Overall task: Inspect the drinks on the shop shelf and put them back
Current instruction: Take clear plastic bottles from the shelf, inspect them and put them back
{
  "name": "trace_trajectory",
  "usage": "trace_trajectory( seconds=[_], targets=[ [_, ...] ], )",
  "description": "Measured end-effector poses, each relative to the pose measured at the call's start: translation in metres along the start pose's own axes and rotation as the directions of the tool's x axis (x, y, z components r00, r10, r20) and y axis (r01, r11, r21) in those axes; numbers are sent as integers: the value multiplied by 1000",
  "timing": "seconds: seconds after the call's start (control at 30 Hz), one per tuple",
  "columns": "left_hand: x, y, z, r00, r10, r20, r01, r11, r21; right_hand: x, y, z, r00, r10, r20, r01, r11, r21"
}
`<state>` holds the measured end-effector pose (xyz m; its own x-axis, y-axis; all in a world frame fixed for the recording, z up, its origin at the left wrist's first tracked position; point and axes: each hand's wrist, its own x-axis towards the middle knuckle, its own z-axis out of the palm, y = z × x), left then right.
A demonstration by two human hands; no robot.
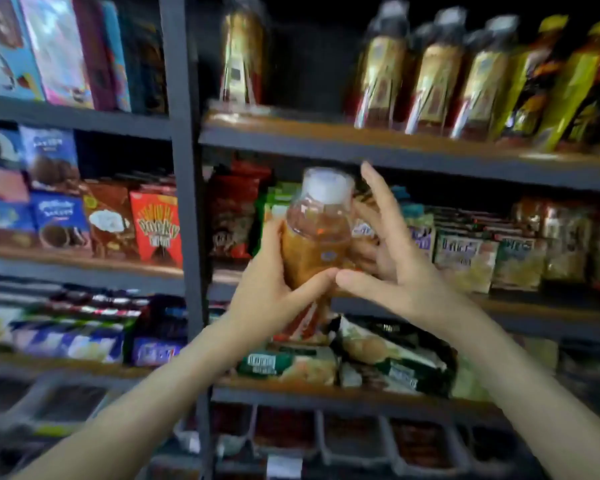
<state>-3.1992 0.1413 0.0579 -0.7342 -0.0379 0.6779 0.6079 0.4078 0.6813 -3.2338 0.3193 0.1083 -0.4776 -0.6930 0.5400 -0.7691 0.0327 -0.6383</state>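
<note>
Left grip [274, 282] wraps a rounded, clear-plastic amber bottle [317, 237]. Right grip [385, 268], splayed wide, flanks it at 3 o'clock; open shelf board [302, 124] at 12 o'clock.

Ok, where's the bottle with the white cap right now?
Head view, centre: the bottle is gripped in the left hand, the right hand close beside it, just below the shelf of drinks.

A person's left forearm [146, 396] and right forearm [534, 393] are bare along all their visible length, uncovered from the picture's lower edge up to the wrists. The left hand [271, 292] and right hand [392, 271] are likewise bare, with long, slim fingers. Motion blur softens the fingertips, leaving the nails too indistinct to describe.
</note>
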Motion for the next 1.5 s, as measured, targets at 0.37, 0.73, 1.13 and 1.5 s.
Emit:
trace_trajectory(
  seconds=[0.37, 0.73, 1.13, 1.5],
  targets=[
    [-156, -45, 34, 952, -219, 213, 152, 945, 291, -120, 47, 108, 971, 238, -20, -235, 967, 96],
    [-163, -47, 13, 727, -668, 158, 685, 689, -235, -123, 56, 137, 928, 372, 7, -371, 927, 47],
    [-153, -58, -11, 111, -819, 562, 964, -48, -261, -123, 65, 168, 952, 282, 122, -279, 959, -42],
    [-177, -74, -24, 890, -331, 313, 130, 842, 523, -110, 78, 157, 626, 766, -144, -425, 491, 761]
  ],
)
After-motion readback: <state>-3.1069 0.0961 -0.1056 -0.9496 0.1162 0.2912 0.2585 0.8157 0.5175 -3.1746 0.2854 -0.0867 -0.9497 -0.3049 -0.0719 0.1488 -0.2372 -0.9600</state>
